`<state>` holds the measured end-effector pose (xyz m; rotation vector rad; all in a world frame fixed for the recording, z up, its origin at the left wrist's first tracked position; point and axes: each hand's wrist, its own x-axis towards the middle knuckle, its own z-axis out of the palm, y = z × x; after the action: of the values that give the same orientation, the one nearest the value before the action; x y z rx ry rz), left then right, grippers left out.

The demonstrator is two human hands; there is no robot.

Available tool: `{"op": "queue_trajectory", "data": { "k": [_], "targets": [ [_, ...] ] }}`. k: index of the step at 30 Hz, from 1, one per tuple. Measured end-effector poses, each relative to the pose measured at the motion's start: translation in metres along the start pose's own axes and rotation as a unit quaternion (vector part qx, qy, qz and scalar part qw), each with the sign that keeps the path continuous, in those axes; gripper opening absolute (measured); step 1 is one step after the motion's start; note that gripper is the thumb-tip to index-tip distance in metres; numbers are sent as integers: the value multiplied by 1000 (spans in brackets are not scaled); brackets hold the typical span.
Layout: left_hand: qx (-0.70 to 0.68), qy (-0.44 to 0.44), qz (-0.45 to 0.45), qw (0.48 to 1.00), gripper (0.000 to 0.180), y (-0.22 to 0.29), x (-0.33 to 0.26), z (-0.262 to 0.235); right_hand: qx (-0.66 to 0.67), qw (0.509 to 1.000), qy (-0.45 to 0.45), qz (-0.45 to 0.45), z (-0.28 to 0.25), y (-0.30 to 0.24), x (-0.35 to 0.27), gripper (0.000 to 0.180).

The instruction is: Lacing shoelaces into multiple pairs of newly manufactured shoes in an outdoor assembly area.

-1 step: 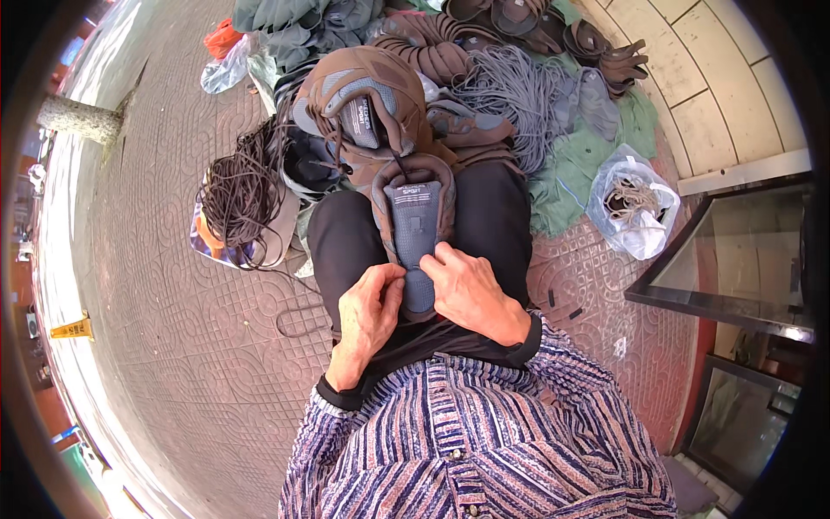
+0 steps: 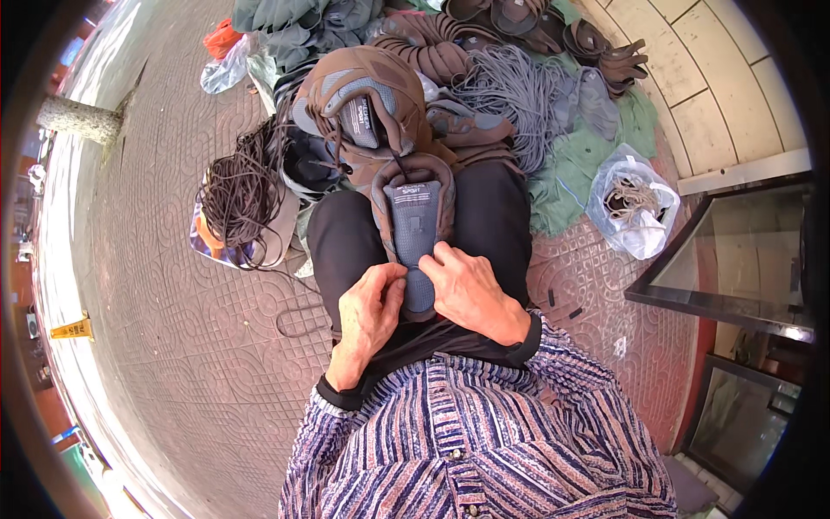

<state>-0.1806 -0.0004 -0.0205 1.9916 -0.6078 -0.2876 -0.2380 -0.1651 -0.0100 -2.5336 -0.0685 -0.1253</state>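
Observation:
A brown and grey shoe upper [image 2: 448, 183] lies between my thighs, its long blue-grey tongue [image 2: 415, 221] facing up. My left hand [image 2: 372, 307] is closed at the left edge of the upper, thumb and forefinger pinched together beside the tongue. On the other side my right hand [image 2: 467, 290] is closed as well, its fingertips pinching at the right edge and over the tongue. Whether a lace runs between the fingers is too small to make out. Just beyond my knees rises a stack of similar brown uppers [image 2: 367, 73].
Left of my knees lies a heap of dark brown laces [image 2: 242, 199]. Grey laces [image 2: 519, 95] and more uppers [image 2: 424, 56] lie on green cloth [image 2: 562, 195]. A clear plastic bag [image 2: 635, 208] and dark-framed glass panels [image 2: 726, 251] stand at the right. Patterned paving [image 2: 190, 346] surrounds me.

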Motion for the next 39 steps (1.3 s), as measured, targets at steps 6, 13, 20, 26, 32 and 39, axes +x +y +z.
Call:
{"op": "queue_trajectory", "data": {
  "k": [6, 13, 20, 26, 32, 39],
  "targets": [
    [23, -17, -5, 1000, 17, 4, 1, 0, 15, 999, -43, 29, -6, 7, 7, 16],
    [77, -26, 54, 995, 20, 5, 5, 1, 5, 1000, -15, -13, -2, 1, 2, 15],
    [80, -43, 35, 995, 18, 9, 8, 1, 120, 987, 59, 95, 12, 9, -4, 8],
    [64, -34, 11, 997, 18, 10, 8, 3, 120, 989, 51, 72, 8, 9, -4, 7],
    [64, -42, 14, 997, 17, 10, 8, 1, 92, 995, 25, 42, 4, 8, -5, 8],
    [138, -81, -13, 987, 11, 20, 23, 5, 114, 990, 55, 63, 8, 13, -10, 13]
  ]
}}
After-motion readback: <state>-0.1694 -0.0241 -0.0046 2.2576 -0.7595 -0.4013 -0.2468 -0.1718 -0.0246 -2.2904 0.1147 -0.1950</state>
